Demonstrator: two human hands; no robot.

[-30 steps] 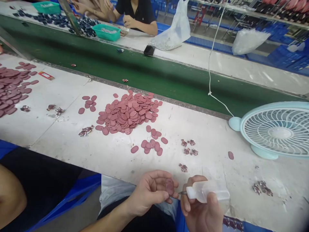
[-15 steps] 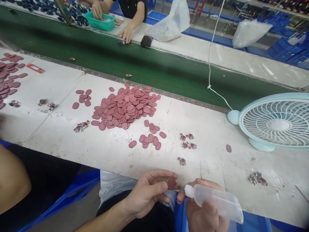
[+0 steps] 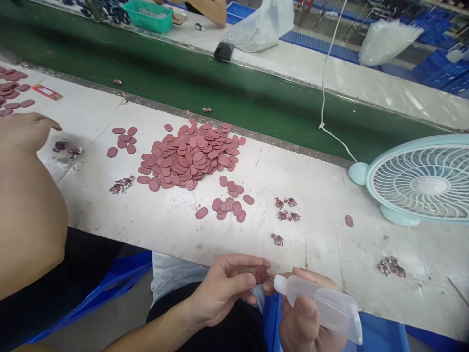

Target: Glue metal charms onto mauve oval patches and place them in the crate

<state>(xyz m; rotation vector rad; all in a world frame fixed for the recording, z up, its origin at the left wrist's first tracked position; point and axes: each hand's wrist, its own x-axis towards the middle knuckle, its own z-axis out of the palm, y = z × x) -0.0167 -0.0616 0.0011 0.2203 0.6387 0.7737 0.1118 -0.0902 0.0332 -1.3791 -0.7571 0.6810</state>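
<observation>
My left hand (image 3: 234, 286) pinches a reddish-brown oval disc (image 3: 260, 275) between thumb and fingers, just off the table's front edge. In my right hand (image 3: 311, 313) is a translucent white squeeze bottle (image 3: 326, 303), tipped sideways. Its thin nozzle points left and meets the disc or comes very close to it; exact contact I cannot tell. Beyond my hands lies a small brown-and-white figure (image 3: 277, 239), with several similar figures (image 3: 287, 209) behind it. Loose oval discs (image 3: 229, 208) lie further left, in front of a large heap of discs (image 3: 190, 155).
A light-blue fan (image 3: 428, 183) stands at the right, its white cord (image 3: 324, 88) running upward. Behind the table runs a green conveyor belt (image 3: 256, 98) carrying small figures. A co-worker's arm (image 3: 29, 186) reaches in from the left. Blue bins (image 3: 381, 332) sit below the table edge.
The bottle and my right hand have shifted slightly left, toward the disc. A neighbour's arm has come over the table at left. The co-worker's hands across the belt have withdrawn from view.
</observation>
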